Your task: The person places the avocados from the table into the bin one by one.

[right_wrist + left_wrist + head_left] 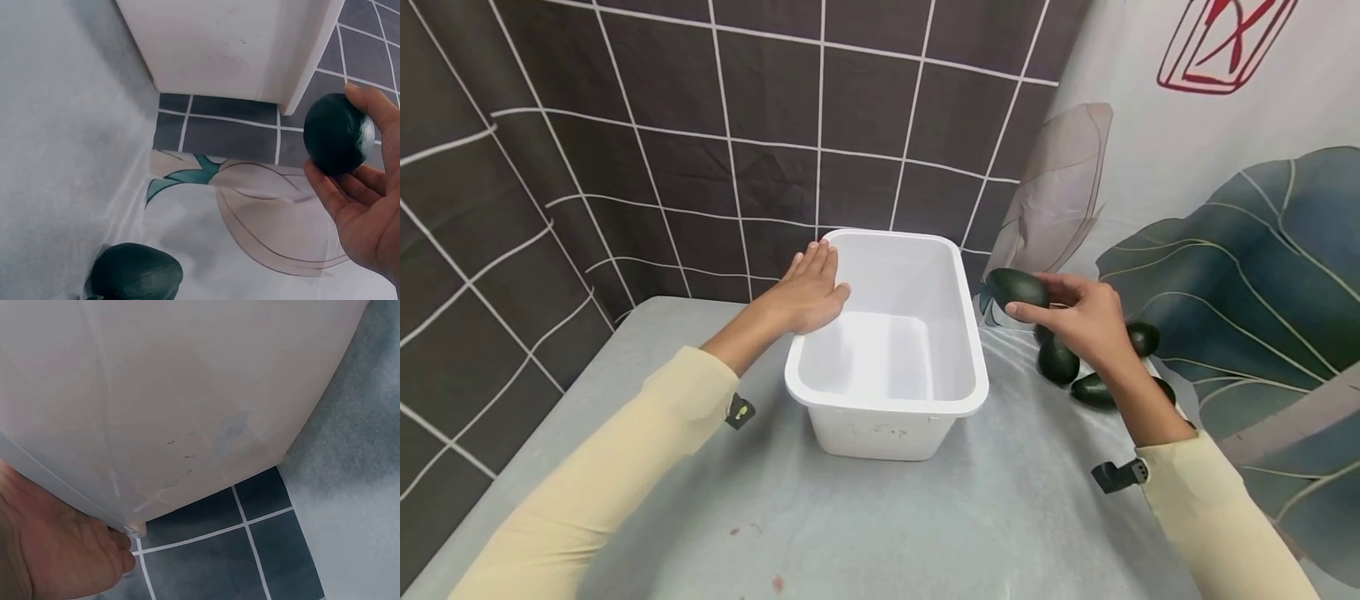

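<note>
A white plastic tub (973, 367) stands empty in the middle of the grey table. My left hand (808, 287) lies flat on its left rim, fingers straight; the left wrist view shows the palm (56, 550) under the tub's outer wall (187, 394). My right hand (1078, 317) holds a dark green avocado (1017, 288) in its fingertips, in the air just right of the tub's far right corner. The right wrist view shows the same avocado (337, 132) pinched beside the tub's wall (225, 44).
Several more dark avocados (1060, 360) lie on the table behind my right hand; one avocado (134, 274) shows in the right wrist view. A dark tiled cloth (700, 125) and a leaf-print cloth (1225, 208) hang behind. The table (925, 517) stretches toward me.
</note>
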Demonstrator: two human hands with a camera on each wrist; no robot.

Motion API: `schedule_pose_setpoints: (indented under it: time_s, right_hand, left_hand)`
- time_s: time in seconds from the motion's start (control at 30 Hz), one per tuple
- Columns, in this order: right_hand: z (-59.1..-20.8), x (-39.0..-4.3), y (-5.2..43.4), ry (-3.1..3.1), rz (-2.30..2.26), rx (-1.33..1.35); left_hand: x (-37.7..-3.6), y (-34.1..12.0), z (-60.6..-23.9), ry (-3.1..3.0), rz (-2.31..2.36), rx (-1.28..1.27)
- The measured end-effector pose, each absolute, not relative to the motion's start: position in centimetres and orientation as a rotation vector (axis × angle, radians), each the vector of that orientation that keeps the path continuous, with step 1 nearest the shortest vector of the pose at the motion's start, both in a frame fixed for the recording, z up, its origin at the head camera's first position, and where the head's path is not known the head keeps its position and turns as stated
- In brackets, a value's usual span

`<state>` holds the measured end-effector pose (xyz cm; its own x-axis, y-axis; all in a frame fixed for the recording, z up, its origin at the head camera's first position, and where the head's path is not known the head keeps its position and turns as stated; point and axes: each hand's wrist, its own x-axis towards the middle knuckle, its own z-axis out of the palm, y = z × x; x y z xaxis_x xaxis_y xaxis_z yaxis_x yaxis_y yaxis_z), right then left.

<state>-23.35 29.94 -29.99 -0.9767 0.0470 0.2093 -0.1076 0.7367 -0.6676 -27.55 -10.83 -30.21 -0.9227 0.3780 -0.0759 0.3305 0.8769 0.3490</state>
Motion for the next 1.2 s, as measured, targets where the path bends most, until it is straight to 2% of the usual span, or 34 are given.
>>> schedule_pose_setpoints:
  time_s: [1.2]
  right_hand:
    - [-27.9, -25.3, 26.7, -2.668, 1.126, 0.086]
  left_hand:
    - [-27.7, -10.7, -30.0, 2.897, 0.47, 0.545]
